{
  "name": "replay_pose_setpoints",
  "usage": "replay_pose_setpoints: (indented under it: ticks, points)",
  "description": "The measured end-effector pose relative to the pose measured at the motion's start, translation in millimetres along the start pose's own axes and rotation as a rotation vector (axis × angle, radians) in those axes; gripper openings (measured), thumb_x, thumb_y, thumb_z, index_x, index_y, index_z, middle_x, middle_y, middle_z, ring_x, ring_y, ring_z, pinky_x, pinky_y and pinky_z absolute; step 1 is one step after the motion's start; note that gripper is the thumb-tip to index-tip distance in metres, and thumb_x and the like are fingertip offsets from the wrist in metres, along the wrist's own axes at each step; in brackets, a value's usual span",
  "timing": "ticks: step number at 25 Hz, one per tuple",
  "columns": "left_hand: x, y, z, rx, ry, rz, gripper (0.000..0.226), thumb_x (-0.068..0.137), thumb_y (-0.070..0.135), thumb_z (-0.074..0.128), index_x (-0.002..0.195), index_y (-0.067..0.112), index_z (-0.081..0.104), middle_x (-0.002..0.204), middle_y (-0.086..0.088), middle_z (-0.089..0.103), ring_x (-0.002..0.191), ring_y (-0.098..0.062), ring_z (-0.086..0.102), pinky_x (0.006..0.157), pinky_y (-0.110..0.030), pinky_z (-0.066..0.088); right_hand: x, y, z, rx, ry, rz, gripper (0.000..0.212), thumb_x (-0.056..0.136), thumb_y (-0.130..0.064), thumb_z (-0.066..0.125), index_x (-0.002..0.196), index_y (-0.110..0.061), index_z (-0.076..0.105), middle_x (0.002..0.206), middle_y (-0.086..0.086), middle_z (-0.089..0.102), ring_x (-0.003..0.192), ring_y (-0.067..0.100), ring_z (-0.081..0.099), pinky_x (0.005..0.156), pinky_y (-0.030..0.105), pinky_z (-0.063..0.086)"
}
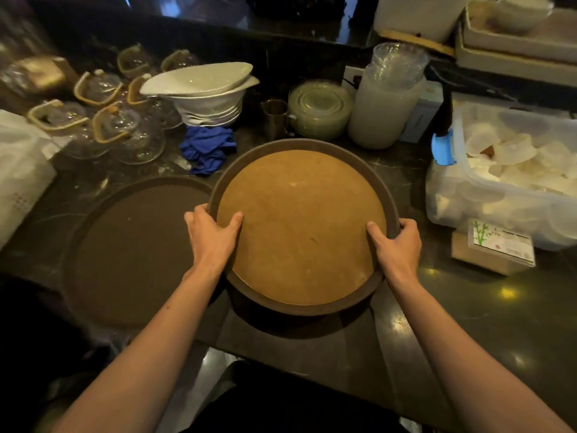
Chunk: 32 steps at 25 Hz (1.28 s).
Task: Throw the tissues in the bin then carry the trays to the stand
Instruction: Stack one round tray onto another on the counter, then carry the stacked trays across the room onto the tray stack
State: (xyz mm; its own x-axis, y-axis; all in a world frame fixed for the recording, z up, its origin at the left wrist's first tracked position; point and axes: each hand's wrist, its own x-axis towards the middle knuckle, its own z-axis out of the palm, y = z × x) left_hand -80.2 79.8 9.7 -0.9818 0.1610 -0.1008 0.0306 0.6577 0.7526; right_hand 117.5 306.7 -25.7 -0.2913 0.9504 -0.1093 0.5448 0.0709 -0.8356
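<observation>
A round tray [301, 226] with a dark brown rim and a tan cork-like inside is held over the dark counter, its near edge past the counter's front. My left hand [210, 235] grips its left rim, thumb on the tan surface. My right hand [398, 245] grips the right rim the same way. A second round tray [131, 254], all dark brown, lies flat on the counter to the left, its right edge tucked under the held tray. No tissues or bin show.
Behind the trays lie a blue cloth [207, 148], stacked white bowls [207, 95], several glass lids [125, 132], a metal cup [274, 115], glass plates [320, 107] and stacked plastic cups [385, 98]. A clear bin of containers [512, 173] and a box [496, 248] sit right.
</observation>
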Motion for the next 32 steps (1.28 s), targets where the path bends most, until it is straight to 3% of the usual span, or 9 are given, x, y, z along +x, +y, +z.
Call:
replay_pose_setpoints:
  ticks: [7, 11, 16, 23, 32]
  points:
    - [5.8, -57.6, -73.0, -0.007, 0.184, -0.109, 0.080, 0.080, 0.040, 0.074, 0.139, 0.002, 0.038, 0.138, -0.017, 0.039, 0.119, -0.035, 0.050, 0.101, -0.043, 0.042, -35.3, -40.8, 68.0, -0.005, -0.205, -0.112, 0.050, 0.077, -0.046, 0.075, 0.110, -0.019, 0.049, 0.117, 0.005, 0.057, 0.104, 0.021, 0.058, 0.090, 0.046, 0.052]
    - [19.7, -89.7, -107.9, -0.004, 0.220, -0.133, 0.079, 0.081, 0.038, 0.073, 0.139, 0.001, 0.036, 0.140, -0.020, 0.037, 0.121, -0.037, 0.048, 0.104, -0.045, 0.040, -59.5, -67.2, 105.5, -0.067, -0.291, -0.147, 0.053, 0.081, -0.041, 0.074, 0.118, -0.012, 0.050, 0.116, 0.002, 0.049, 0.102, 0.016, 0.051, 0.087, 0.037, 0.049]
    - [38.2, -125.9, -135.4, -0.025, 0.249, -0.172, 0.074, 0.083, 0.034, 0.071, 0.140, 0.001, 0.035, 0.139, -0.020, 0.036, 0.122, -0.037, 0.046, 0.104, -0.046, 0.040, -74.7, -90.2, 146.3, -0.159, -0.399, -0.198, 0.038, 0.091, -0.033, 0.065, 0.116, -0.010, 0.049, 0.117, 0.005, 0.050, 0.103, 0.019, 0.050, 0.090, 0.040, 0.048]
    - [55.1, -161.8, -143.2, -0.014, 0.226, -0.201, 0.059, 0.092, 0.025, 0.060, 0.139, -0.001, 0.036, 0.139, -0.024, 0.035, 0.123, -0.041, 0.045, 0.104, -0.048, 0.039, -84.1, -96.2, 178.1, -0.266, -0.436, -0.235, 0.013, 0.099, -0.015, 0.047, 0.108, -0.007, 0.051, 0.112, 0.008, 0.051, 0.097, 0.018, 0.048, 0.080, 0.031, 0.037]
    - [59.4, -186.9, -128.0, 0.024, 0.260, -0.276, 0.040, 0.098, 0.006, 0.043, 0.136, -0.006, 0.042, 0.135, -0.024, 0.038, 0.125, -0.041, 0.039, 0.106, -0.047, 0.033, -79.9, -81.0, 204.5, -0.329, -0.436, -0.231, 0.011, 0.101, -0.017, 0.043, 0.107, -0.009, 0.047, 0.113, 0.007, 0.041, 0.110, 0.026, 0.045, 0.095, 0.039, 0.040]
